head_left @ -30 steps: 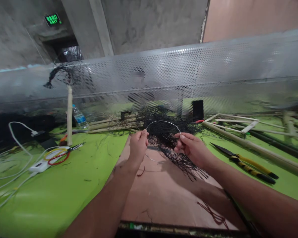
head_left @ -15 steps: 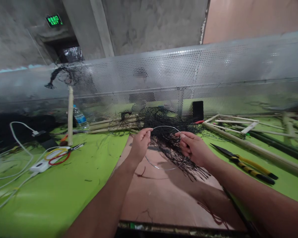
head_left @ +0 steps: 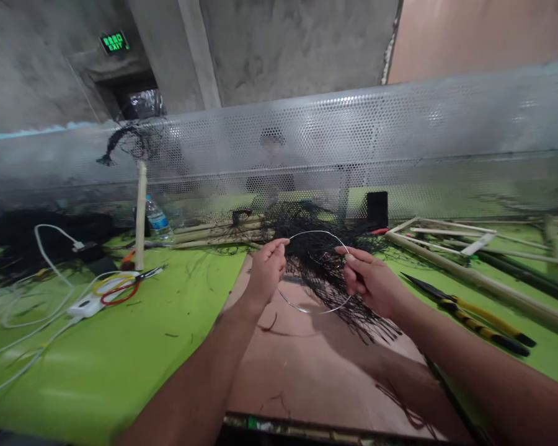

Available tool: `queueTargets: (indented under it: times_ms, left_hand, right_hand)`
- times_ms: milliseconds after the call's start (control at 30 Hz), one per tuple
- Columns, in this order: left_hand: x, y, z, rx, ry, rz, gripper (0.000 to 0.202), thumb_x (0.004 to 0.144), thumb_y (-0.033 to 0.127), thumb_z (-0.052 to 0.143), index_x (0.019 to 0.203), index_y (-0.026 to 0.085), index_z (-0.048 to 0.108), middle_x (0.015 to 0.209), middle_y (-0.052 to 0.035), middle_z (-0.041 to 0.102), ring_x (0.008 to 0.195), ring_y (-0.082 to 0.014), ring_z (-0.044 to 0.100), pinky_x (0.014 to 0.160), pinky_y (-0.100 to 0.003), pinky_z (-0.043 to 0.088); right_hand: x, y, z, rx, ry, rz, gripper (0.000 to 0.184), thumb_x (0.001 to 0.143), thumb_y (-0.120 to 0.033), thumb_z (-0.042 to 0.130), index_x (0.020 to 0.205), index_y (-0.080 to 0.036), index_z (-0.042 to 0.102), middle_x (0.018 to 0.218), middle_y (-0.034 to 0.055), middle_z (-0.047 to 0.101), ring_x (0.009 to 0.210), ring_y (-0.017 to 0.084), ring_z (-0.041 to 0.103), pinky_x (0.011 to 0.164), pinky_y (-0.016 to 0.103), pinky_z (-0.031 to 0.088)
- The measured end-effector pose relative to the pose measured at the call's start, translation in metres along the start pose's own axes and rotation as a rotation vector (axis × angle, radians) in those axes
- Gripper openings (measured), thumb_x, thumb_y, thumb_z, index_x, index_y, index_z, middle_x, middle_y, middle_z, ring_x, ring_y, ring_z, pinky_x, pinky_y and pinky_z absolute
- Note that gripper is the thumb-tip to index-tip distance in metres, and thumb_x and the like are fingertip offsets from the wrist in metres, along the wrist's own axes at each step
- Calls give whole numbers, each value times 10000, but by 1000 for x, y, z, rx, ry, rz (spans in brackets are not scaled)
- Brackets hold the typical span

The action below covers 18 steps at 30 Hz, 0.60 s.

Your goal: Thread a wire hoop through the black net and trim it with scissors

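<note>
A thin silvery wire ring (head_left: 307, 311) is held up over the brown board (head_left: 302, 371). Its left side is pinched in my left hand (head_left: 268, 266), fingers closed. On the opposite side my right hand (head_left: 371, 279) grips the ring between thumb and fingers. Behind and below the ring lies a tangle of black netting (head_left: 325, 272), its loose strands spreading across the board and partly covered by my right hand.
Long-nose pliers (head_left: 465, 313) with yellow-black handles lie right. Bamboo poles (head_left: 483, 285) and a thin frame (head_left: 446, 232) are beyond. At left are scissors (head_left: 121, 288), a white power strip (head_left: 86, 305), an upright bamboo stick (head_left: 141, 217) and a bottle (head_left: 158, 220). A perforated metal screen (head_left: 307, 142) stands behind.
The view has shifted a little, so everything sits slightly further right. Both hands still hold the wire ring, which looks a bit wider between them.
</note>
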<state>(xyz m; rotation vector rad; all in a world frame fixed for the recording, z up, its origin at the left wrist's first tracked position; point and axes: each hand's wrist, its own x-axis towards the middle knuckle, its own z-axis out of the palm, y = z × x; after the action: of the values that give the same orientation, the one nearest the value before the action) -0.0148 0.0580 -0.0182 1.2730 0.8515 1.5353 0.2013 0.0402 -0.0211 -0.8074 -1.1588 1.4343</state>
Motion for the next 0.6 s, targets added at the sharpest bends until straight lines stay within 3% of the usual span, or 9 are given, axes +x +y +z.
queueTargets:
  times_ms: [167,267,333,533,600]
  left_hand:
    - [-3,0,-1,55,-76,4,265,814,367,571,985,165,563,498,75,396,383,-43,309,376,-160,243]
    - [-7,-2,3,40,-184,-93,320,823,416,557,1006,154,580,494,82,350,384,-34,256,376,-155,186]
    - [-8,-5,5,27,-209,-122,342,818,447,562,964,140,592,481,92,292,382,-27,212,378,-156,146]
    - [3,-8,0,-59,75,-3,311,790,448,598,917,169,549,462,112,257,350,-23,191,366,-154,136]
    - [5,-8,-4,-64,99,15,310,794,452,593,922,173,548,466,109,269,349,-25,208,364,-153,148]
  right_hand:
    - [2,1,-3,-112,33,-38,328,781,-358,621,1059,-186,591,524,-65,446,401,60,324,392,203,269]
    - [3,2,-3,-190,-5,13,333,759,-356,644,1028,-160,620,502,-63,431,392,55,300,369,198,193]
    - [2,3,-2,-164,-32,15,336,761,-352,649,1035,-159,619,505,-59,445,389,55,319,375,198,209]
    - [3,6,-3,31,-54,51,311,797,-357,627,1050,-179,592,638,-8,562,504,116,529,495,249,406]
    - [3,8,-4,59,-54,51,290,812,-353,610,1045,-182,593,617,-14,547,504,116,523,507,256,417]
